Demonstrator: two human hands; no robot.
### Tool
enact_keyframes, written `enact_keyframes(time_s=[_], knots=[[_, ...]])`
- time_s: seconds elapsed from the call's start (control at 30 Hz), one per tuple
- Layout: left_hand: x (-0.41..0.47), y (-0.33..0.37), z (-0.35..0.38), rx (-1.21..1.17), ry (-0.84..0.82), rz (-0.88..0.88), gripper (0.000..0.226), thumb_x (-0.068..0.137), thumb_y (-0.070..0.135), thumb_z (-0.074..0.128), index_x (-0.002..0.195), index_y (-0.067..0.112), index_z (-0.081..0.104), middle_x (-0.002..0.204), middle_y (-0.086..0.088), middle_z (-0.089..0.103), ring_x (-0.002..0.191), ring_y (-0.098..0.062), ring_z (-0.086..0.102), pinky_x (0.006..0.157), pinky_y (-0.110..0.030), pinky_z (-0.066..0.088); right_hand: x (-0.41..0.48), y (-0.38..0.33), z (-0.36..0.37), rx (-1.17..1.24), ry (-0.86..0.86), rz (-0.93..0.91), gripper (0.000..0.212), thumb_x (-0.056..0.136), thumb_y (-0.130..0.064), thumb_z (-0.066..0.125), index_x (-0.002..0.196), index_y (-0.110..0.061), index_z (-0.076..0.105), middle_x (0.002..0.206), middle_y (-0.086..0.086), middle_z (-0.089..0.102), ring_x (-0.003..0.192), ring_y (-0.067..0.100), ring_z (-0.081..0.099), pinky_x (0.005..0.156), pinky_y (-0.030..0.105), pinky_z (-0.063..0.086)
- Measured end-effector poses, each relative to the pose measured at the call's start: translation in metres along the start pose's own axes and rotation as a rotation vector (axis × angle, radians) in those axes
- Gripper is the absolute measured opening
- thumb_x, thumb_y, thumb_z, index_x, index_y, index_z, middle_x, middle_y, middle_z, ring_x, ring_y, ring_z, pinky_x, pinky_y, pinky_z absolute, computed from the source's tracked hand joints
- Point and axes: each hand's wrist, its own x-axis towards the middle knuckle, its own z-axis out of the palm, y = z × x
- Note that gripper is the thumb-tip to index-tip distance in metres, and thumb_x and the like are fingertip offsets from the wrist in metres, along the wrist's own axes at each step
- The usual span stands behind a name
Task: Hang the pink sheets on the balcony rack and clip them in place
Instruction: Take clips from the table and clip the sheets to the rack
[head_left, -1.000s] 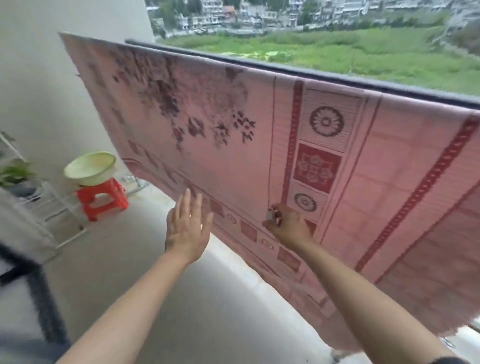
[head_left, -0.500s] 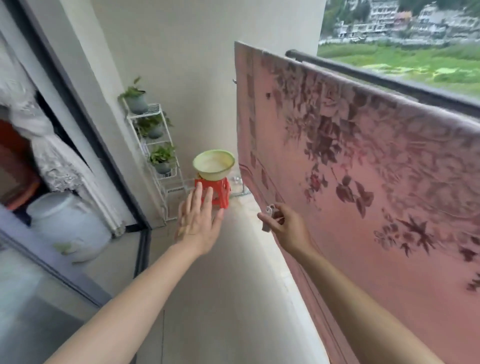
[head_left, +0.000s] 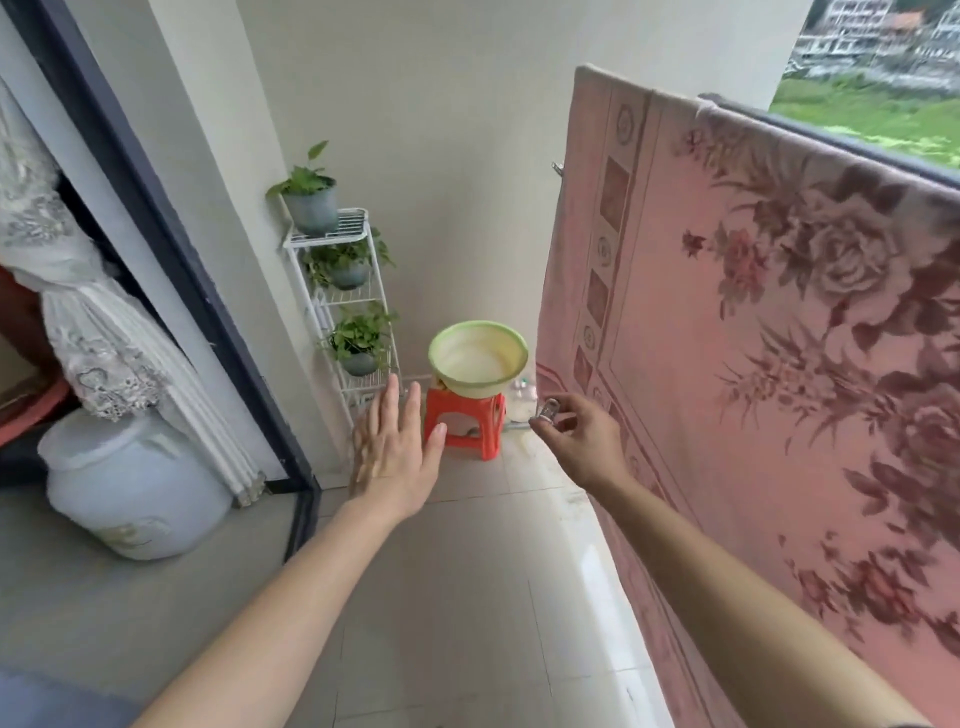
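1. The pink sheet hangs over the dark rail on the right; its right and lower parts run out of frame.
2. The right hand pinches a small metal clip between thumb and fingers, just beside the sheet's left edge. Whether the clip touches the cloth cannot be told.
3. The left hand is released, fingers spread flat, holding nothing, raised over the floor.
4. Beyond the hands, a green basin sits on a red stool; its contents are unclear.
5. A white rack holds three potted plants.
6. A white jar stands by the door, partly hidden under the lace curtain.
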Motion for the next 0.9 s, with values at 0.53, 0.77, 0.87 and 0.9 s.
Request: enact_keyframes(time_s=[0.53, 0.77, 0.87, 0.9], knots=[[0.22, 0.108, 0.065, -0.055, -0.141, 0.202, 0.067, 0.1, 0.054, 0.022, 0.156, 0.022, 0.006, 0.164, -0.002, -0.008, 0.149, -0.024, -0.001, 0.119, -0.046, 0.005, 0.195, 0.073, -0.068, -0.014, 0.168, 0.059, 0.021, 0.085, -0.036, 0.073, 0.103, -0.031, 0.064, 0.097, -0.01, 0.067, 0.08, 0.0, 0.063, 0.078, 0.03, 0.051], [0.366, 0.158, 0.107, -0.095, -0.244, 0.15, 0.069, 0.1, 0.054, 0.027, 0.156, 0.024, 0.001, 0.164, -0.001, -0.007, 0.15, -0.023, -0.002, 0.118, -0.044, 0.004, 0.362, 0.099, -0.085, -0.003, 0.102, 0.105, 0.023, 0.088, -0.038, 0.07, 0.107, -0.027, 0.064, 0.096, -0.01, 0.069, 0.08, 0.005, 0.066, 0.071, 0.024, 0.049], [0.416, 0.181, 0.116, -0.092, -0.282, 0.162, 0.077, 0.098, 0.053, 0.038, 0.155, 0.022, -0.003, 0.164, -0.001, -0.009, 0.15, -0.023, -0.004, 0.119, -0.044, 0.006, 0.416, 0.102, -0.105, -0.009, 0.091, 0.118, 0.025, 0.089, -0.038, 0.069, 0.107, -0.022, 0.066, 0.094, -0.012, 0.069, 0.08, 0.006, 0.066, 0.065, 0.021, 0.043], [0.43, 0.184, 0.121, -0.097, -0.304, 0.153, 0.081, 0.096, 0.054, 0.041, 0.155, 0.022, -0.005, 0.163, -0.001, -0.01, 0.15, -0.023, -0.005, 0.119, -0.044, 0.006, 0.431, 0.104, -0.107, -0.014, 0.082, 0.127, 0.024, 0.089, -0.037, 0.069, 0.107, -0.022, 0.066, 0.092, -0.014, 0.069, 0.08, 0.008, 0.067, 0.064, 0.022, 0.043]])
